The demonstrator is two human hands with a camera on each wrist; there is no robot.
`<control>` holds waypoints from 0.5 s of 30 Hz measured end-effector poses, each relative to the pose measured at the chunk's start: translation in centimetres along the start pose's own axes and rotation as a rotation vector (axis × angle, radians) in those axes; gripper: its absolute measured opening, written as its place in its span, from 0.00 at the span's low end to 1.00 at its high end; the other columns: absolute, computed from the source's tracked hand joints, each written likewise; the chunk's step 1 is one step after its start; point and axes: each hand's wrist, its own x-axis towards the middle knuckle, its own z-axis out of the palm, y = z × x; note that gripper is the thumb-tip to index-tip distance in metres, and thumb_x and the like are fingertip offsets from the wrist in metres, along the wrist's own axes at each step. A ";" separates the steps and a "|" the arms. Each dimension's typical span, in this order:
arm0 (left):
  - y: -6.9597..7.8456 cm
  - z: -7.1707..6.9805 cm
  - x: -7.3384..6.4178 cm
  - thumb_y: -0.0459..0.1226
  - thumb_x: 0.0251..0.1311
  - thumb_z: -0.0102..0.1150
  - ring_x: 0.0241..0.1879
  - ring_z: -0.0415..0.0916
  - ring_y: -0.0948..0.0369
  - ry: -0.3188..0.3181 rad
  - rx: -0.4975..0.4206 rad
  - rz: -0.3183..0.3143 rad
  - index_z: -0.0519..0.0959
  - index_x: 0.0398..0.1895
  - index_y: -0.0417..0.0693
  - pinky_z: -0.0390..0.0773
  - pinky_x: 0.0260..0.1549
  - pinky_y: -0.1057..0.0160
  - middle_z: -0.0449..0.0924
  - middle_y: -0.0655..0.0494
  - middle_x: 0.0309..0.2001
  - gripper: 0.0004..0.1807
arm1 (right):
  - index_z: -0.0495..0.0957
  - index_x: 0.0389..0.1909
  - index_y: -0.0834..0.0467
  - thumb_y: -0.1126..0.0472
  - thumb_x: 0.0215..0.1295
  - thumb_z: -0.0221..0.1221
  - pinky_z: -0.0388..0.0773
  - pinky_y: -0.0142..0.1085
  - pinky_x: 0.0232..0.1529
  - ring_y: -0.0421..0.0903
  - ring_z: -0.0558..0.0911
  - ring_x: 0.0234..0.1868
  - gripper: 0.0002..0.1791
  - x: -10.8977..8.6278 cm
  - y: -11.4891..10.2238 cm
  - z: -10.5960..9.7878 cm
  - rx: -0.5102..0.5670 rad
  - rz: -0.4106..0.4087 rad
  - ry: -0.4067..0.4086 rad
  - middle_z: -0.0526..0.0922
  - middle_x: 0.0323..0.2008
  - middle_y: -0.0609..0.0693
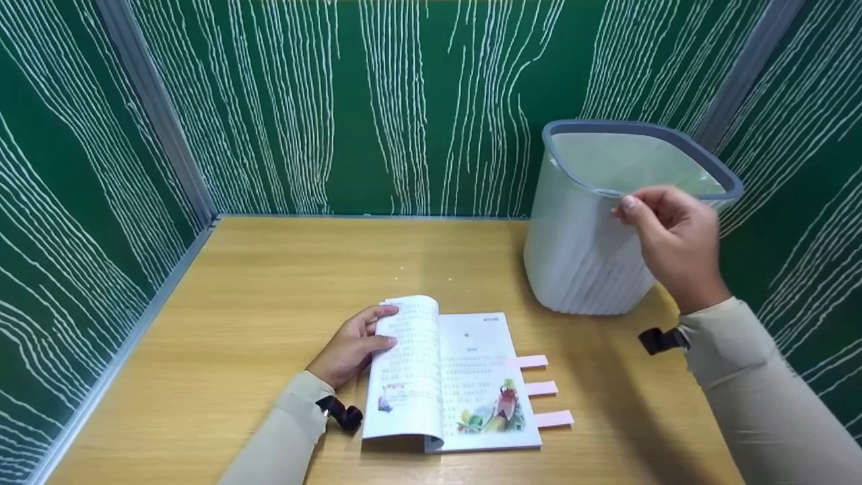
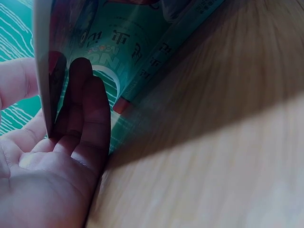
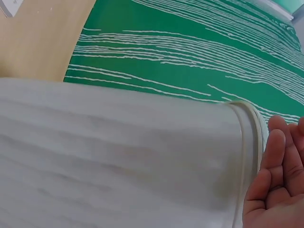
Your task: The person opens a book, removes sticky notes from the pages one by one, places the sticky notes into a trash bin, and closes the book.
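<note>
An illustrated book (image 1: 481, 377) lies spread on the table, its left part lifted and curving over. My left hand (image 1: 355, 342) grips that left part, thumb on the page side. In the left wrist view, the fingers of the left hand (image 2: 57, 152) reach behind the green cover (image 2: 118, 42). Three pink sticky strips (image 1: 543, 389) stick out from the book's right edge. By the front rim of a white bin (image 1: 586, 249) is my right hand (image 1: 680, 236), thumb and forefinger together, the other fingers curled. No held thing shows in the right hand (image 3: 280, 185).
The bin's grey rim (image 1: 714, 168) stands tall at the back right of the wooden table (image 1: 283, 269). Tiny white specks (image 1: 450, 279) lie behind the book. Green panels (image 1: 350, 108) with white wavy lines enclose the back and sides.
</note>
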 end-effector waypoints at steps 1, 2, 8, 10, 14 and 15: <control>-0.1 0.0 0.0 0.26 0.64 0.63 0.55 0.84 0.51 0.002 0.000 -0.002 0.64 0.74 0.40 0.87 0.50 0.56 0.76 0.40 0.64 0.34 | 0.84 0.47 0.67 0.57 0.74 0.61 0.82 0.25 0.49 0.47 0.84 0.42 0.15 -0.3 -0.1 0.2 -0.001 -0.006 -0.010 0.87 0.41 0.57; -0.2 0.0 -0.1 0.26 0.64 0.63 0.55 0.84 0.51 0.006 -0.001 -0.006 0.64 0.73 0.40 0.87 0.50 0.56 0.76 0.41 0.64 0.34 | 0.84 0.47 0.67 0.57 0.74 0.61 0.82 0.24 0.48 0.47 0.84 0.41 0.15 -0.6 -0.1 0.5 -0.009 -0.008 -0.024 0.87 0.41 0.57; -0.1 0.2 -0.1 0.26 0.64 0.63 0.55 0.83 0.50 0.007 -0.003 0.000 0.65 0.73 0.40 0.87 0.49 0.56 0.75 0.40 0.65 0.34 | 0.84 0.46 0.62 0.56 0.76 0.60 0.82 0.24 0.46 0.45 0.83 0.41 0.13 -2.3 1.5 2.1 -0.052 -0.015 -0.118 0.87 0.41 0.53; 0.0 0.2 0.0 0.26 0.64 0.63 0.56 0.83 0.50 0.003 -0.004 0.002 0.65 0.73 0.41 0.87 0.50 0.56 0.75 0.39 0.66 0.34 | 0.85 0.45 0.59 0.54 0.76 0.59 0.81 0.24 0.44 0.45 0.82 0.41 0.12 -2.8 2.0 2.6 -0.058 -0.009 -0.154 0.87 0.41 0.50; 0.1 0.2 0.0 0.26 0.64 0.64 0.56 0.83 0.49 0.007 -0.007 -0.006 0.66 0.73 0.42 0.87 0.49 0.55 0.74 0.40 0.66 0.34 | 0.85 0.44 0.56 0.52 0.76 0.59 0.81 0.26 0.43 0.45 0.82 0.41 0.12 -3.9 2.5 3.3 -0.042 -0.006 -0.202 0.87 0.41 0.48; 0.2 0.2 0.0 0.26 0.64 0.64 0.56 0.83 0.50 0.008 -0.006 -0.008 0.66 0.73 0.43 0.87 0.49 0.56 0.74 0.40 0.66 0.34 | 0.85 0.44 0.55 0.52 0.76 0.60 0.81 0.26 0.43 0.45 0.82 0.41 0.11 -4.2 2.5 3.4 -0.035 -0.006 -0.206 0.87 0.41 0.48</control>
